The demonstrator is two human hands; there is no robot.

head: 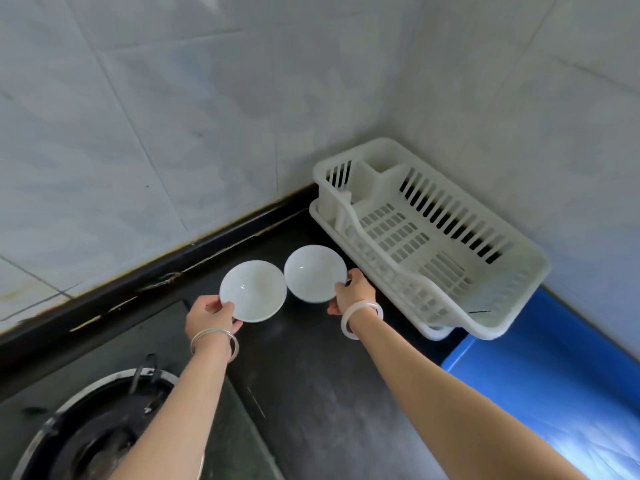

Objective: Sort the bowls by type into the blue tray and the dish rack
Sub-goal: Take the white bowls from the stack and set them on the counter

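Left hand [210, 315] grips one white bowl [253, 291] by its near rim, right hand [353, 292] grips a second white bowl [314, 273], rims almost touching above the dark worktop [311, 375]. Dish rack [429, 237] just right, blue tray [554, 375] nearer.

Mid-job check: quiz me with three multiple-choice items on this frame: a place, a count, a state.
1. Where is the dish rack? A wall corner; B on the stove; C on the floor.
2. How many white bowls are held? A one; B two; C three.
3. The right hand: A grips a bowl's rim; B hangs idle; C presses the rack.
Answers: A, it sits where two tiled walls meet; B, the left hand holds the left bowl, the right hand the right bowl; A, its fingers curl round the rim.
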